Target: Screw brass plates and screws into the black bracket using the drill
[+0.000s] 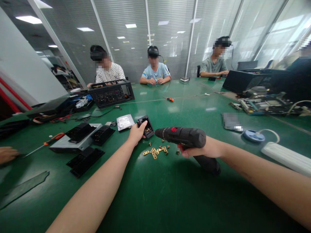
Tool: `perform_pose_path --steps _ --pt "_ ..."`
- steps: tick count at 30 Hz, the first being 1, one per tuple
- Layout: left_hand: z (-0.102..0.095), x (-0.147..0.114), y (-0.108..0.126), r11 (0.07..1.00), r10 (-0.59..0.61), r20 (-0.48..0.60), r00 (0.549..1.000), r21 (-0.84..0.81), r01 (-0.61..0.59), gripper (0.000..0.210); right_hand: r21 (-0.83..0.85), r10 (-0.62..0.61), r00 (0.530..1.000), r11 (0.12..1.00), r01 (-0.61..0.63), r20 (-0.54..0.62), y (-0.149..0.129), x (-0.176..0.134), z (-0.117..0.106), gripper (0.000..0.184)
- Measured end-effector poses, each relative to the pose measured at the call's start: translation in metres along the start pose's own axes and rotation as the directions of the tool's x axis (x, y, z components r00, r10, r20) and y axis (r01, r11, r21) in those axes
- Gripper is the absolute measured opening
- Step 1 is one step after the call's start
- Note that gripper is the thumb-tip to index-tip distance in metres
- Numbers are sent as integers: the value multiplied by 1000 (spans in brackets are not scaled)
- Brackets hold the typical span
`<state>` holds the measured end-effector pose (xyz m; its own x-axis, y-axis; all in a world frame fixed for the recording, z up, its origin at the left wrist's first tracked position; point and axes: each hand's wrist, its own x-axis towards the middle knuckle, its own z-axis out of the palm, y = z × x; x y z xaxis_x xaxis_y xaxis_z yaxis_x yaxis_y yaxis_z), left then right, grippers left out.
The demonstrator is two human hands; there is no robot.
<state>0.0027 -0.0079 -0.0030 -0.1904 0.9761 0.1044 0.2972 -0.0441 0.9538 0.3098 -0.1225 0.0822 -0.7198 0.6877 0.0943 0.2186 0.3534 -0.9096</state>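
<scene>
My left hand grips a small black plastic box-like part with brass-coloured pieces inside, its thumb on the upper edge. My right hand is wrapped round the handle of a black cordless drill, whose front end points left toward the black part. Whether the drill's tip touches the part cannot be told. On the table below them lie several small brass plates and several loose screws. A hard drive rests just left of my left hand.
Left are a metal drive box, black plastic parts, an orange screwdriver and another person's hand. Right are a phone, a blue round object, a power strip and a circuit board. Several people sit around.
</scene>
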Motion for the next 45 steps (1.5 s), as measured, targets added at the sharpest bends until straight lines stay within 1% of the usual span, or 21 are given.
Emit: perform_pose_path --steps 3,5,8,12,15,16,17,18,21,24,26,30,35,38,42,45 --pt "1 0 -1 1000 12 -12 1000 4 -12 52 1 -38 999 999 38 13 0 0 1 78" --pt "2 -1 -1 1000 6 -19 1000 -5 -6 52 11 -26 999 1000 26 19 1 -1 1 78" --pt "1 -1 0 998 -34 -4 999 -49 34 52 46 2 1000 999 -2 0 4 -2 0 76" --pt "-1 -1 2 989 -85 45 995 -118 90 54 80 23 999 996 -26 34 5 -3 -2 63" --pt "-2 1 2 987 -97 59 994 -126 103 53 86 39 998 995 -43 40 4 -3 -4 45" --pt "-2 1 2 986 -101 59 993 -125 108 53 85 44 998 995 -47 39 3 -3 -4 42" --pt "-2 1 2 986 -106 59 993 -125 113 53 84 44 998 995 -47 36 3 -3 -4 42" --pt "-1 2 2 985 -110 58 992 -124 117 53 84 35 999 996 -37 26 2 -3 -3 48" --pt "0 2 2 987 -107 52 993 -118 113 52 91 -1 1000 996 2 -15 0 -3 -2 71" --pt "1 1 4 990 -97 39 994 -100 101 51 94 15 1000 995 -14 -3 -2 -2 -2 80" --pt "1 0 5 992 -96 25 995 -80 98 51 79 9 1000 997 -11 14 -4 -2 -2 80" --pt "1 0 6 994 -90 4 996 -68 90 52 11 -48 998 999 48 38 -6 0 -2 76" --pt "1 3 3 992 -88 11 996 -89 88 52 10 -63 998 998 63 23 -8 0 -1 81" --pt "1 4 2 992 -84 13 996 -88 85 52 19 -74 997 997 73 28 -5 0 -1 83" --pt "1 3 1 994 -79 22 997 -79 81 52 -27 -136 989 990 138 48 3 1 -3 78" --pt "2 2 2 993 -82 17 996 -80 83 51 -25 -143 989 989 144 46 7 0 -4 80"
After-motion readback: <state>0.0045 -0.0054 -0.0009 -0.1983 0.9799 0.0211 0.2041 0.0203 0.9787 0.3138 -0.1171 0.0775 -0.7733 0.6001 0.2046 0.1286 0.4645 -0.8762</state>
